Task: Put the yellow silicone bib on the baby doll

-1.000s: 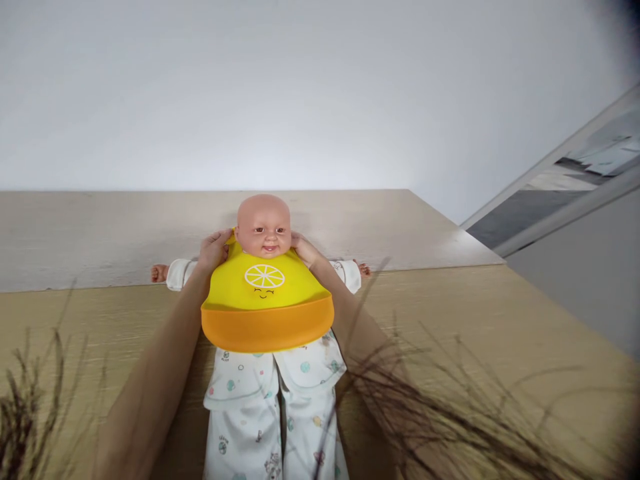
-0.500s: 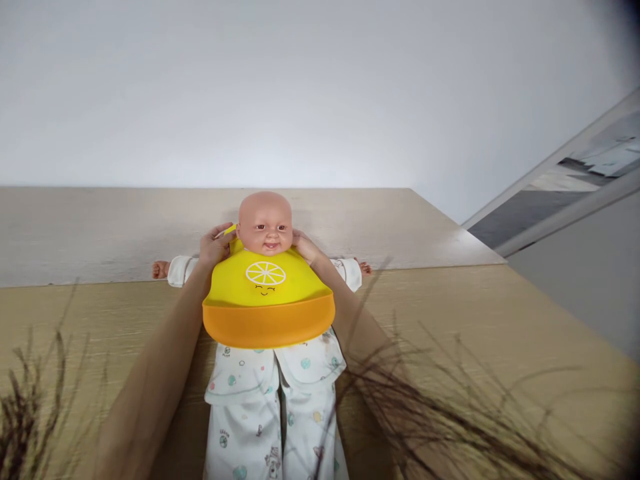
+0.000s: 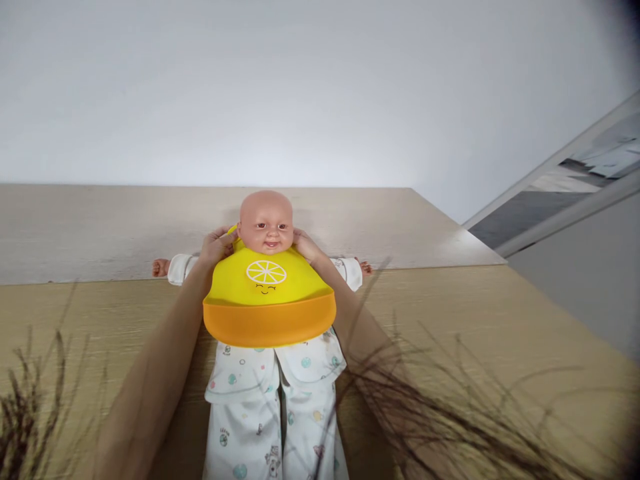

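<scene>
A bald baby doll (image 3: 266,217) lies on its back, arms stretched out sideways, in white printed pyjamas (image 3: 245,407). Over its chest is a yellow bib (image 3: 265,275) with a lemon-slice print and an orange catch pocket (image 3: 270,321). My left hand (image 3: 217,245) pinches the bib's neck strap at the left of the doll's neck. On the other side, my right hand (image 3: 306,245) reaches in beside the neck, at the bib's upper right edge. Its fingertips are hidden behind the doll's head, so its grip cannot be made out.
The doll rests on a wooden table (image 3: 450,320) with a paler board-like section (image 3: 100,227) behind. A white wall (image 3: 300,93) rises at the back. Blurred strands of dark hair (image 3: 450,420) hang across the lower right and lower left.
My left hand has shifted slightly right, bringing the strap closer in behind the doll's neck. The right hand and the doll look nearly unchanged.
</scene>
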Action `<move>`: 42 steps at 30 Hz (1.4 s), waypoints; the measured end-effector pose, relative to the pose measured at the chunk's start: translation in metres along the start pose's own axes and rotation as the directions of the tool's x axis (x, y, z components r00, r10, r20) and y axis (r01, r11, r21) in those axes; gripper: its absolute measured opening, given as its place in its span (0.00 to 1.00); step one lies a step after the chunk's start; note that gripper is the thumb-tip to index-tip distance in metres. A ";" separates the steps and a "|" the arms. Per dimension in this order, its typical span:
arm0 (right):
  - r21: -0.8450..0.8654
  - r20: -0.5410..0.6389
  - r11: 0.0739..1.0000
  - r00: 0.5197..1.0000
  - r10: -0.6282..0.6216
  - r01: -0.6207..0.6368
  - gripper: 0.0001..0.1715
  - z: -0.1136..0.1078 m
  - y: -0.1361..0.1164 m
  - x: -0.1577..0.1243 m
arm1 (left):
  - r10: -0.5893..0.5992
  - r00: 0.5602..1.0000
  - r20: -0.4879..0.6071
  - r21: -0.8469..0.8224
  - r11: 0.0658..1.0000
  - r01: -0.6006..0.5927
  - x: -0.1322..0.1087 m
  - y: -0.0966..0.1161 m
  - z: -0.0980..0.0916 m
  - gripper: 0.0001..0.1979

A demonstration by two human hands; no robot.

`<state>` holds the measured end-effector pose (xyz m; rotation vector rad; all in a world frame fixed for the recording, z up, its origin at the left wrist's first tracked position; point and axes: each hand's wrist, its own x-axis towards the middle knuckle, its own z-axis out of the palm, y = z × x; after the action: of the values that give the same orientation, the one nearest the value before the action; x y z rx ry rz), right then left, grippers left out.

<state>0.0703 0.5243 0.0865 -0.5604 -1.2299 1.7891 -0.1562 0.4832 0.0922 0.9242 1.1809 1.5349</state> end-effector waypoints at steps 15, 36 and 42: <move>-0.055 -0.054 0.999 0.999 -0.006 0.003 0.15 -0.010 0.007 0.010 | -0.030 0.999 0.034 -0.182 0.983 0.036 0.000 -0.002 0.002 0.10; -0.051 -0.087 0.997 0.995 0.045 -0.050 0.12 -0.008 0.007 0.009 | -0.217 0.938 0.271 -0.218 0.935 0.280 -0.019 0.016 0.007 0.09; -0.047 -0.113 0.997 0.992 0.057 -0.063 0.16 -0.022 0.016 0.021 | -0.194 0.943 0.272 -0.233 0.937 0.260 -0.017 0.012 0.005 0.18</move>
<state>0.0694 0.5508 0.0654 -0.7242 -1.1954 1.7552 -0.1503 0.4672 0.1049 0.7424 0.8472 1.3091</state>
